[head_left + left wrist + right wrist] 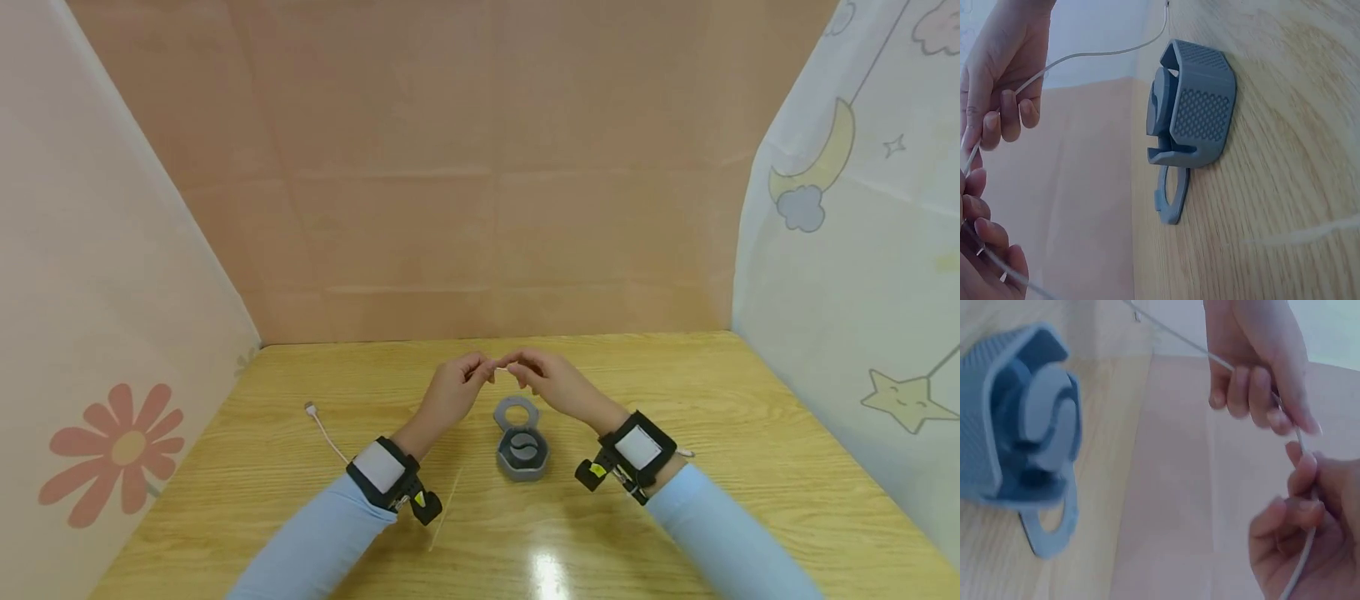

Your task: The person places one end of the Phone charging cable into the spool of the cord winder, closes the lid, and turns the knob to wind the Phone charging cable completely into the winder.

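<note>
Both hands meet above the wooden table (675,400) and pinch a thin white cable (501,364) between them. My left hand (459,383) grips the part that runs back to the cable's connector end (310,408) on the table. My right hand (542,379) pinches the part right beside it. Below the hands sits a grey cable holder (522,452), its ring pointing away from me. In the left wrist view, the left hand (997,81) is above the right hand (985,256), with the cable (1097,54) and holder (1197,112) alongside. The right wrist view shows the left hand (1254,356), right hand (1310,544), cable (1179,340) and holder (1016,425).
A peach backdrop (480,167) closes the far side. A flower-printed cloth (112,450) hangs on the left and a moon-and-star cloth (862,250) on the right. A pale thin strand (446,508) lies on the table by my left wrist.
</note>
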